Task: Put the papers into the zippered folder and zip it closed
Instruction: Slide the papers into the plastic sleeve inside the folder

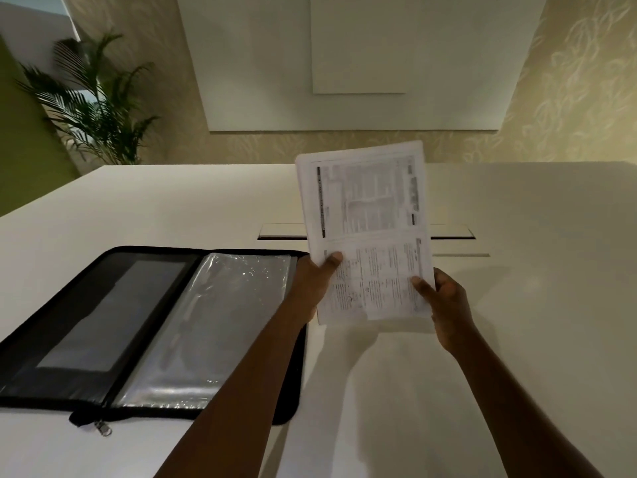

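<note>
Above the bench (517, 236) | left hand (312, 288) and right hand (448, 298) fingers pinched closed on papers (368, 232), upright | open zippered folder (144, 326) at 9 o'clock

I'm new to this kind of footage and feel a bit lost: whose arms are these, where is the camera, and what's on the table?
There is no machine here. A person wears a camera on the head, looking forward and down, so you see their own two bare arms. The left hand and the right hand together hold up a stack of printed papers, gripping its lower corners above the white table. To the left, a black zippered folder lies open and flat, showing clear plastic sleeves inside; its zipper pull hangs at the near edge. A potted plant stands behind the table.
</note>
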Available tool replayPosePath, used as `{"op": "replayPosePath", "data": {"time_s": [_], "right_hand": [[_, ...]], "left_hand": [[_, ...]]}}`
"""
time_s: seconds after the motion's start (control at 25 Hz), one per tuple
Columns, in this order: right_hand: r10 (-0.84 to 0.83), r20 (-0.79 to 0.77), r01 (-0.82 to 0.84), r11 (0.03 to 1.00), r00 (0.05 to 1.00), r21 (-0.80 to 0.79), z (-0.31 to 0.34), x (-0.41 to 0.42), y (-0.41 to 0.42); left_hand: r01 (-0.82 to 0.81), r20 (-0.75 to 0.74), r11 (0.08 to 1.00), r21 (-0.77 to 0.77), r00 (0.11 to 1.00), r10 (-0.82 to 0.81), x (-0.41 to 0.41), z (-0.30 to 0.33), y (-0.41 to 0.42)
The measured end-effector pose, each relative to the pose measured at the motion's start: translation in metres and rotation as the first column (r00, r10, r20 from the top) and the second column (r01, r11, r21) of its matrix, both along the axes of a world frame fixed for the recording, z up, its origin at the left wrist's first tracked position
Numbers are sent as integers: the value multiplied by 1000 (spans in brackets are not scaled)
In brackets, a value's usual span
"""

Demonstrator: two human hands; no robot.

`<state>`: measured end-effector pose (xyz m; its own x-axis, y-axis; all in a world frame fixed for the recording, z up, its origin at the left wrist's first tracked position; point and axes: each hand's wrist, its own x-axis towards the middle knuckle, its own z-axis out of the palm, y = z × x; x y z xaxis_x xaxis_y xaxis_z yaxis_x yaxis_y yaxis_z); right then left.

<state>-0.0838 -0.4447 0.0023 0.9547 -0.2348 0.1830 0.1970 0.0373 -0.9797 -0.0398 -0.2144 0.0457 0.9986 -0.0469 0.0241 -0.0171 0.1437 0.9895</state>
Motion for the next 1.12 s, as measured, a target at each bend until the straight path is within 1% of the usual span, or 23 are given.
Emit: {"op": "replayPosePath", "data": {"time_s": [0.08,0.16,0.2,0.28,0.36,0.4,0.44,0.48,0.52,0.56,0.6,0.64,0.68,0.72,0.76,0.8,0.92,1.12], "right_hand": [[77,-30,-72,983,997,167,-4,3,6],[180,-32,-162,936,983,311,-4,8,20],[233,-8,-217,915,972,340,-2,11,30],[311,70,-315,880,948,356,4,18,51],[310,116,-331,877,944,348,11,26,69],[280,108,-300,897,954,325,13,30,74],[247,86,-261,920,965,293,15,35,77],[217,59,-225,939,974,259,17,40,77],[193,33,-195,954,981,229,18,45,75],[175,6,-172,963,985,207,19,51,72],[163,-19,-156,968,986,195,20,56,68],[159,-41,-149,971,986,187,21,62,64],[159,-59,-147,974,985,175,22,68,58],[164,-74,-151,976,984,160,22,74,54],[171,-86,-158,976,981,148,22,80,48],[182,-95,-168,976,979,139,23,85,43],[225,-120,-214,972,967,95,25,99,31],[271,-148,-267,962,951,51,29,117,19]], "left_hand": [[-47,-72,991,-123,997,39,5,4,9],[-71,-135,970,-231,990,40,6,5,14],[-69,-150,961,-266,988,29,6,5,13],[-16,-126,942,-336,992,-28,3,3,9],[1,-94,935,-355,995,-37,1,0,7],[-35,-97,945,-324,995,4,1,0,9],[-91,-88,968,-235,993,72,1,-1,14],[-164,-41,984,-73,986,161,2,-4,20],[-255,46,956,148,967,251,3,-8,27],[-347,144,861,373,938,316,4,-15,35],[-410,222,700,584,911,348,4,-23,42],[-395,238,521,756,908,344,4,-32,48],[-309,190,379,873,928,320,3,-41,51],[-201,112,296,934,950,292,2,-49,52],[-124,49,264,957,961,272,0,-55,52],[-86,16,254,963,965,263,0,-58,51],[-77,12,235,969,964,267,1,-62,48],[-114,68,164,980,962,263,-3,-66,46]]}}
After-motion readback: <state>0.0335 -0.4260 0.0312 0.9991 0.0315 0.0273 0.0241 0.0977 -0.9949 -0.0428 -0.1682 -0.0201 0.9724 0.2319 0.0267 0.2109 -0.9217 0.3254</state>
